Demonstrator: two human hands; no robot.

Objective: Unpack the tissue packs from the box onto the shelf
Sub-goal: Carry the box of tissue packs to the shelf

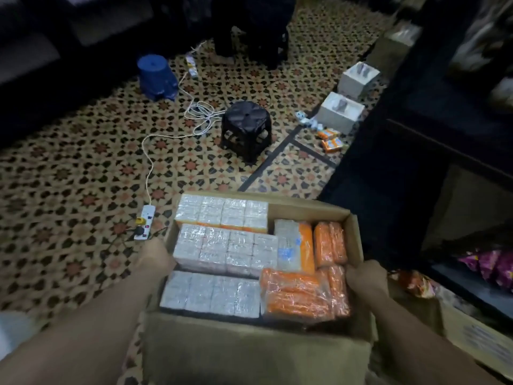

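Wrapped tissue packs [222, 245] fill the cardboard box [249, 354]; they look light, soft and slick, so they are best gripped across their ends. The right hand [366, 276] curls over the box's right wall. The left hand [155, 259] meets its left wall, but I cannot tell how its fingers lie.

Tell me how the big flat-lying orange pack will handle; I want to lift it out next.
The big orange pack in the box is probably soft and squashy, since its wrap shows wrinkles. The glossy film may feel slippery. Its flat sides make rolling unlikely.

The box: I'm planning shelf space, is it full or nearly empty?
Nearly full: tissue packs fill the box in rows, one gap far right.
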